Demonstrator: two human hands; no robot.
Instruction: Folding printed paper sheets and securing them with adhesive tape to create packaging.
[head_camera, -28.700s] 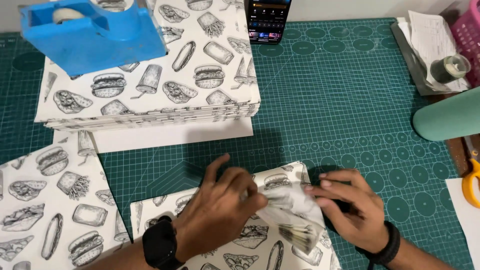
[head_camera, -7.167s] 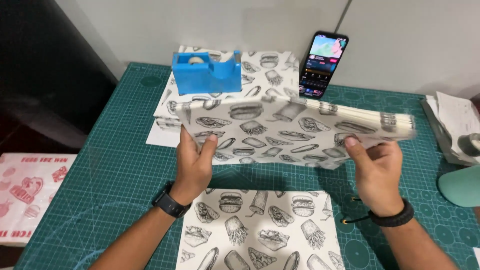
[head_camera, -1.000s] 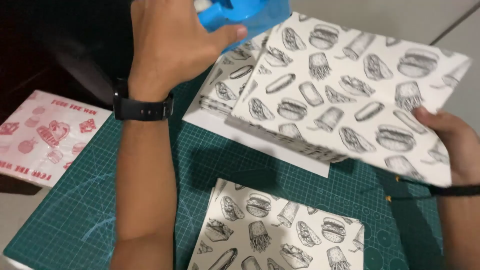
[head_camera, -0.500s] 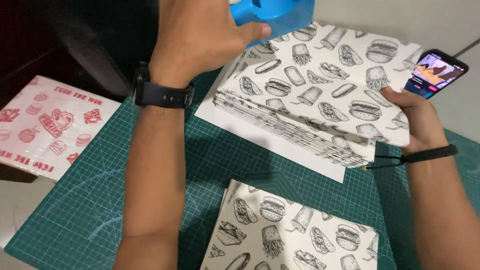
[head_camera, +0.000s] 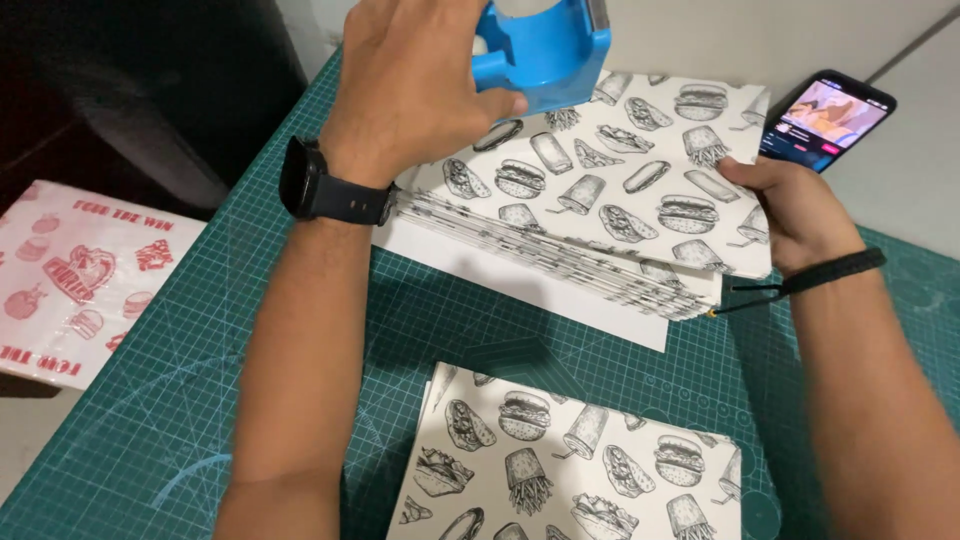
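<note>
We worked over the green mat on the table, and the largest thing in hand was the stack of printed sheets lying at its far side, on a plain white sheet. We judged the stack heavy as a block yet loose, its thin leaves apt to slide and fan along the near edge, so it wanted holding at opposite edges, thumb on top, fingers beneath. Our right hand was closed in that grip on its right edge. Nearer us lay a smaller pile of the same paper. Our left hand pinched the blue tape dispenser at the stack's far corner; we thought it hard, weighty plastic, best taken across its body.
</note>
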